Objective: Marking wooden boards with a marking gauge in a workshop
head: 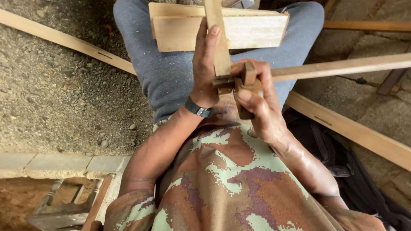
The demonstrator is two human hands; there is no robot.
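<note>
I look down at my lap while seated. My left hand (204, 68) grips a narrow pale wooden strip (216, 30) that runs up and away from me, thumb laid along its left side. My right hand (257, 100) holds a small dark wooden marking gauge (242, 83) pressed against the near end of that strip. A stack of two pale wooden boards (252, 28) rests across my knees under the strip. A dark watch (198, 110) sits on my left wrist.
Long wooden battens lie on the ground: one at upper left (64, 40), one at right (355, 132), another crossing at right (342, 66). Gravel ground (55, 98) is to the left, a concrete kerb (55, 164) below it, and a dark bag (338, 158) at right.
</note>
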